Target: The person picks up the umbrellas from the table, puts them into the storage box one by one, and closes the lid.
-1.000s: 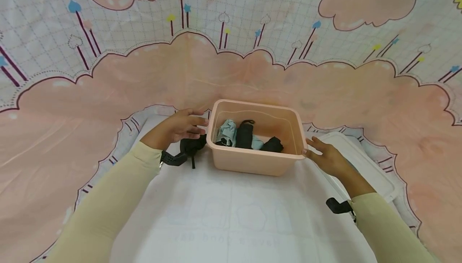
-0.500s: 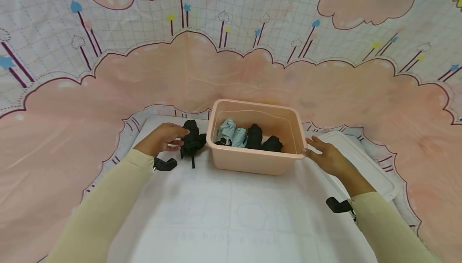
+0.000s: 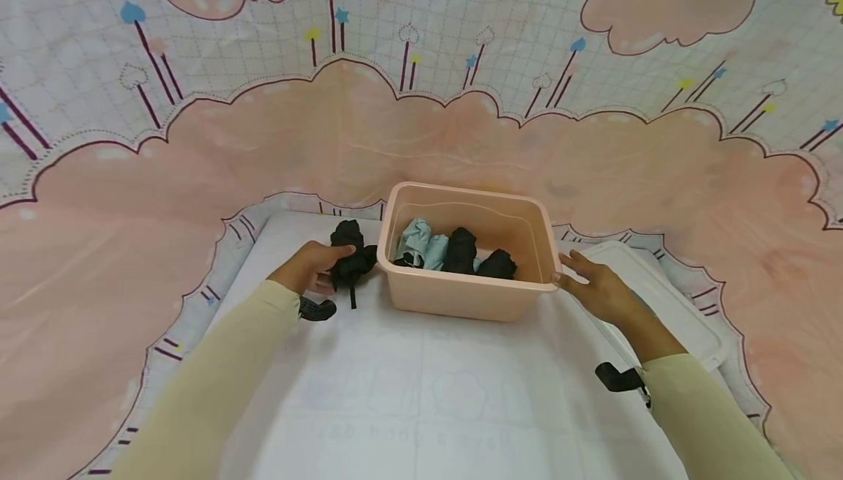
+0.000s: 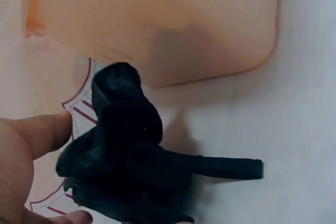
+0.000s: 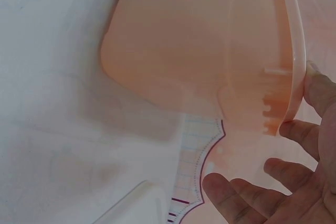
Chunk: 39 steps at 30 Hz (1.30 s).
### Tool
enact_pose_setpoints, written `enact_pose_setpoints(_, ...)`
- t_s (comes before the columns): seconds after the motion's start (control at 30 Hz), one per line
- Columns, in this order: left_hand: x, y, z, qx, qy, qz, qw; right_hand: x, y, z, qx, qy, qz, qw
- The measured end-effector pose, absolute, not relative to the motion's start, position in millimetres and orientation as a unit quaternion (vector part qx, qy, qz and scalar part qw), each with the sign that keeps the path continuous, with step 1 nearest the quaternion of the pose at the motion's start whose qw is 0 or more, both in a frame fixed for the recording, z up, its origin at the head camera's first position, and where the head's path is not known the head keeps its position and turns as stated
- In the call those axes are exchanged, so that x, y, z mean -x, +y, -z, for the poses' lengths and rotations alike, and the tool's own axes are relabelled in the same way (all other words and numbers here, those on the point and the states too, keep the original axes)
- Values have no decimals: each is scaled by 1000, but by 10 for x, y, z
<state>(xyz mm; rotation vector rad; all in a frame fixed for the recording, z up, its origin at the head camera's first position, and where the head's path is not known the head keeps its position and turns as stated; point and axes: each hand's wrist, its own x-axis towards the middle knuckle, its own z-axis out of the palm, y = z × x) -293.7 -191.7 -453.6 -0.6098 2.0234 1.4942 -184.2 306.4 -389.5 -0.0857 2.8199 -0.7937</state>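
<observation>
A bundle of dark cloth with a short strap (image 3: 353, 264) lies on the white surface, left of a peach plastic bin (image 3: 461, 301). My left hand (image 3: 309, 266) is at this bundle. In the left wrist view the thumb (image 4: 50, 132) extends along one side, and fingertips show at the lower edge; the rest of the fingers are hidden. My right hand (image 3: 596, 286) touches the bin's right front corner with thumb and one finger at the outside of the rim (image 5: 297, 51). Its other fingers are spread. Inside the bin lie light blue-green cloth rolls (image 3: 415, 238) and black rolls (image 3: 461, 249).
A white lid-like panel (image 3: 658, 304) lies to the right, partly behind my right hand. White cloth (image 3: 421, 392) covers the surface in front of the bin. Behind it stretches a peach patterned sheet (image 3: 421, 136).
The left hand has withdrawn from the bin's left side to the dark bundle. A black roll in the bin has tipped and shifted right, exposing more blue-green cloth. The right hand stays put.
</observation>
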Motion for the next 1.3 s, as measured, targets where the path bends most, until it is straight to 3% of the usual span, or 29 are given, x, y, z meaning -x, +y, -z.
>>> enact_pose_setpoints(1.0,3000,-1852,4658,250,731,-572,276,1947,3075,3908,23,956,275,103)
enact_pose_setpoints(1.3,3012,-1991,4744,239,702,-595,310,1982,3092,3906,20,956,271,107)
